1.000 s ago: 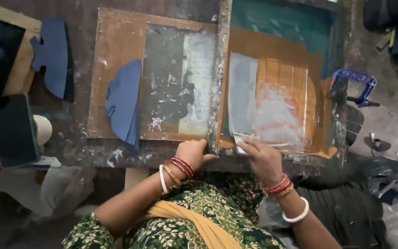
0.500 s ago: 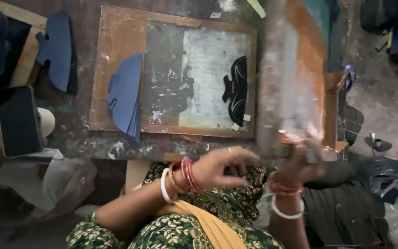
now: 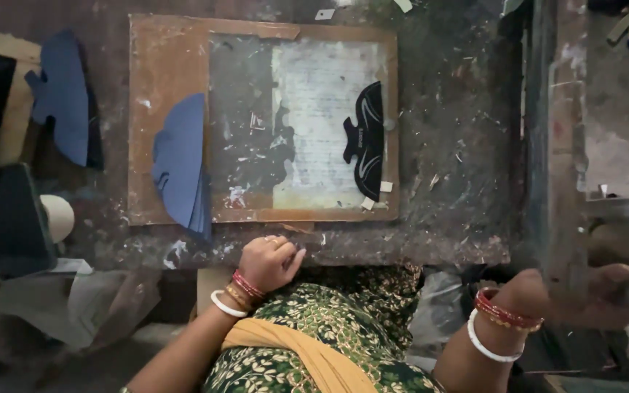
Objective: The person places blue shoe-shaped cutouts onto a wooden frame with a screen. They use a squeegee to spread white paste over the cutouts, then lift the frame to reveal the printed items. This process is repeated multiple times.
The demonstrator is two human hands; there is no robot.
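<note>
- Left hand (image 3: 267,262): resting on the near edge of the surface (image 3: 460,145), just below the brown board; its grip is loosely curled and holding nothing, fingertips touching the edge.
- Right hand (image 3: 584,291): reaching out to the right of the surface, blurred; its grip is closing around the lower end of the screen frame (image 3: 558,145), thumb pointing right.
- Screen frame: standing swung up on its edge at the right side of the surface, clear of the board, appearing as a tall narrow blurred strip.
- Brown board (image 3: 169,80): lying flat on the surface, carrying a pale rectangular sheet (image 3: 322,124) with dark ink smears to its left.
- Black shaped piece (image 3: 365,142): lying at the right edge of the pale sheet, showing light curved lines; small pale tabs are sitting just beside its lower end.
- Blue shaped pieces (image 3: 181,164): lying stacked over the left part of the board, overhanging its near edge.
- Further blue pieces (image 3: 63,109): lying well to the left, apart from the board.
- Bangles: sitting in red and white on both wrists.
</note>
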